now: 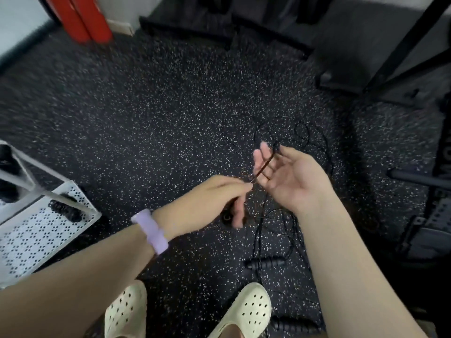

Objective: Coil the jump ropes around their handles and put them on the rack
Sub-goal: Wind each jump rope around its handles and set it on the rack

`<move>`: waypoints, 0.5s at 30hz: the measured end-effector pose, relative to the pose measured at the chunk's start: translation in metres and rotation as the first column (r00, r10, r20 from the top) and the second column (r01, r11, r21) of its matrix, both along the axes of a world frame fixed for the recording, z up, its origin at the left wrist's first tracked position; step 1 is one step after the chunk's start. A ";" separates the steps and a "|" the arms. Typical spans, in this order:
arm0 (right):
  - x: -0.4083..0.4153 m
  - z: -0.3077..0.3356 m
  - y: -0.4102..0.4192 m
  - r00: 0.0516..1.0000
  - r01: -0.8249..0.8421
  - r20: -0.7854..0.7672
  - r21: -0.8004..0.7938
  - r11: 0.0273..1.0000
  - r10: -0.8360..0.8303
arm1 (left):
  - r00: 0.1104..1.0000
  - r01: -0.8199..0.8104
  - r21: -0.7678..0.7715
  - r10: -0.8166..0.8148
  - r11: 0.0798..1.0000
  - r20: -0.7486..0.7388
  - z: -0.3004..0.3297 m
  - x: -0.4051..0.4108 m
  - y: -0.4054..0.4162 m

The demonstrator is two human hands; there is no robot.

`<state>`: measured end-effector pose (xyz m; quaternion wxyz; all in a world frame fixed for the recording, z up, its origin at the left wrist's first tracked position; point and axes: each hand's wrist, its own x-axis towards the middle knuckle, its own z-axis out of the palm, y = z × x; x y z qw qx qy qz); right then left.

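The person stands over a dark speckled rubber floor, both arms reaching down and forward. The left hand pinches a thin black jump rope cord between thumb and fingertip, and its lower fingers curl round a black handle whose round end pokes out beneath the palm. The right hand, just beside it, is turned palm up with fingers loosely spread; the cord runs across those fingers and over their tips (whether it is truly gripped there I cannot tell, the picture is blurred).

Beyond the right hand's fingertips more cord lies in loose loops on the floor, and below both hands a tangle of it trails down toward a ribbed black handle lying on the floor. Another ribbed handle lies nearer the person's cream perforated clogs.

Off to the left of the left hand stands a white perforated rack, with dark coiled things on its shelf. The left wrist wears a lilac band.
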<state>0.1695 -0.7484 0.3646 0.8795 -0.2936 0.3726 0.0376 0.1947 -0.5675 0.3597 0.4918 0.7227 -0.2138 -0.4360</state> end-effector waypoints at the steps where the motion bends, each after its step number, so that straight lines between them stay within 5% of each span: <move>1: 0.003 0.003 0.006 0.997 0.073 -0.014 0.067 0.995 -0.073 | 1.000 0.010 0.094 -0.011 0.996 0.010 0.008 0.001 0.012; 4: 0.012 0.007 0.031 0.974 0.219 -0.094 0.130 0.967 -0.208 | 0.998 -0.031 0.358 0.012 0.933 0.055 0.019 0.001 0.045; 6: 0.012 0.012 0.063 0.971 0.197 -0.143 0.029 0.980 -0.191 | 0.982 -0.188 0.358 0.186 0.915 0.041 0.014 0.002 0.059; 8: 0.006 0.012 0.110 0.983 -0.005 -0.180 -0.154 0.988 -0.023 | 0.868 -0.419 0.255 0.467 0.871 -0.171 0.007 0.009 0.067; 10: -0.004 0.006 0.158 0.954 -0.287 -0.175 -0.294 0.912 0.244 | 0.701 -0.534 0.188 0.556 0.824 -0.446 0.009 0.021 0.069; 15: -0.002 0.012 0.174 0.878 -0.478 -0.228 -0.382 0.791 0.420 | 0.623 -0.636 0.100 0.586 0.765 -0.518 0.025 0.047 0.078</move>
